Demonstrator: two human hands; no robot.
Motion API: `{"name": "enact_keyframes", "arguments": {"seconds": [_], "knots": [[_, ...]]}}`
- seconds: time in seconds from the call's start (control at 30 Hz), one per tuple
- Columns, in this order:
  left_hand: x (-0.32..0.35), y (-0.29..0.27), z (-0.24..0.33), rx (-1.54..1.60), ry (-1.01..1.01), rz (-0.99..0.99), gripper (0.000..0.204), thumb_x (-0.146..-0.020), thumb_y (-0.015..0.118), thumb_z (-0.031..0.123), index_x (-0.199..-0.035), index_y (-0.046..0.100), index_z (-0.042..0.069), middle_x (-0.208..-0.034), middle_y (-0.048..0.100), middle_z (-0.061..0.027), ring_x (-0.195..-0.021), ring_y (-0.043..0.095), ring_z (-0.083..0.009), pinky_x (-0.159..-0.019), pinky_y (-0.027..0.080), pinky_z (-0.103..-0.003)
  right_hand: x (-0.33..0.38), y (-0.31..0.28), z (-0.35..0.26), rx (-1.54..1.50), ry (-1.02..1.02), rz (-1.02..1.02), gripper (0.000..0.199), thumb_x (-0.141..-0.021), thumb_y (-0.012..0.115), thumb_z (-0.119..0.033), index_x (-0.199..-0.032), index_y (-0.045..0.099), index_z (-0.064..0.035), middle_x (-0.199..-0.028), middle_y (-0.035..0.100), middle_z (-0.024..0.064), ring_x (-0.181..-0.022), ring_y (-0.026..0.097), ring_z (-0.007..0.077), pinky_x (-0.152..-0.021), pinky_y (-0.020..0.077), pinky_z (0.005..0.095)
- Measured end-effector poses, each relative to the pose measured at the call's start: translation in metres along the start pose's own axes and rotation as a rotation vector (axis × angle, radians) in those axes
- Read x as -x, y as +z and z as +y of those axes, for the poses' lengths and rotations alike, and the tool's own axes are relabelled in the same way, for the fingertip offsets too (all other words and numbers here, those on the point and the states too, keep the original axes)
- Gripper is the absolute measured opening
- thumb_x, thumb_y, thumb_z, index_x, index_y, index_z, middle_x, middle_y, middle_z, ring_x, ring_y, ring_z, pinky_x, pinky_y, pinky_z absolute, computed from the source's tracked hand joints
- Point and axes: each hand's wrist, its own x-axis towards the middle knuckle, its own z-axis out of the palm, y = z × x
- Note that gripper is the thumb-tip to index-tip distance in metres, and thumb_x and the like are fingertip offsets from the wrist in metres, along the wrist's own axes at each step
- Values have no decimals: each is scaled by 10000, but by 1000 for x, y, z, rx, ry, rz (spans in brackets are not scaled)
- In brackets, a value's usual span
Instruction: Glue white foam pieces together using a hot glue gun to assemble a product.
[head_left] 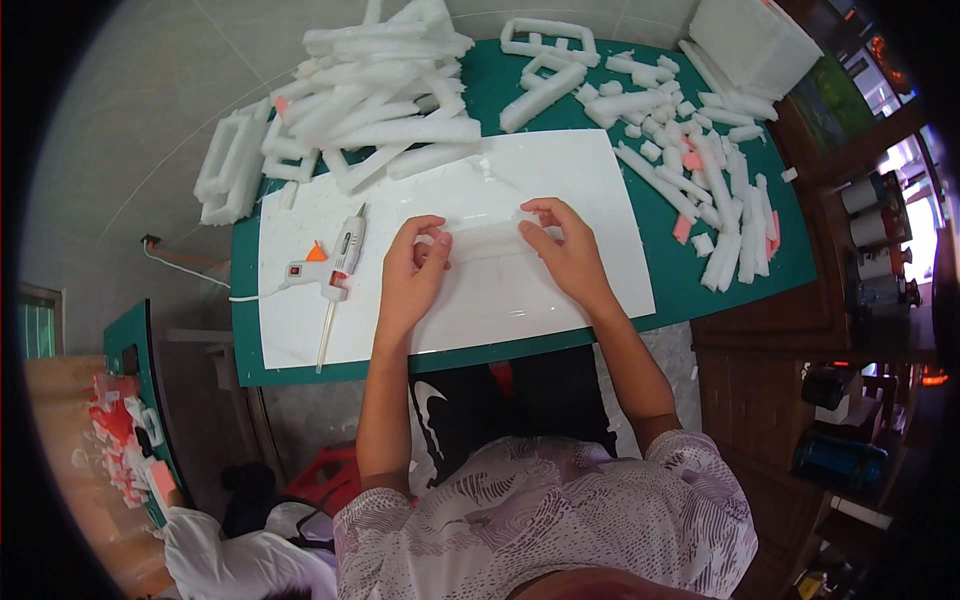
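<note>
A white foam strip (490, 241) spans the gap between my two hands, low over a glossy white board (500, 315). Curled fingers of my left hand (415, 268) close on its left end, thumb toward me. At the other end, my right hand (568, 255) has its thumb and bent fingers around the strip. White on white, the strip's edges are faint. Left of my left hand lies a white and grey hot glue gun (345, 250) with an orange trigger, a clear glue stick (326, 335) poking out of its back.
Foam frames and bars (375, 105) form a high pile at the back left. Loose foam pieces (700, 170) cover the right of the green tabletop (700, 285). A big foam block (755, 50) stands back right. The gun's cord (250, 297) runs left. Another person (240, 550) sits lower left.
</note>
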Motion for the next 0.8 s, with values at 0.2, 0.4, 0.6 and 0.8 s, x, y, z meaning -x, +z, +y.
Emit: {"name": "enact_keyframes", "arguments": {"seconds": [0.2,0.4,0.6,0.8], "knots": [[-4,1,4,23,-10,8,224,-913,634,102,-1115,589,16,-924,576,-22,-668,551,-57,-592,422,-197,-1,-6,0,-138,41,-68,291,-896,664,-225,-1129,614,-57,-1024,601,83,-964,544,181,-738,467,269],[-6,1,1,11,-9,11,211,-907,634,90,-1097,577,18,-927,572,-19,-666,546,-52,-586,421,-194,-1,-6,3,-184,78,-84,307,-901,659,-234,-1150,602,-64,-1048,586,86,-1001,523,184,-778,457,276],[-5,-1,-8,131,-54,3,200,-905,627,69,-1086,558,20,-932,561,-16,-665,542,-54,-595,452,-203,0,-2,8,-216,70,-89,320,-906,648,-232,-1180,585,-79,-1092,561,82,-1047,489,189,-790,457,279],[-6,2,-1,137,-99,18,191,-895,609,42,-1075,551,18,-943,558,-22,-668,541,-54,-609,467,-209,4,-2,3,-109,12,-30,332,-901,654,-215,-1198,574,-90,-1080,527,59,-1007,451,156,-742,433,247]]}}
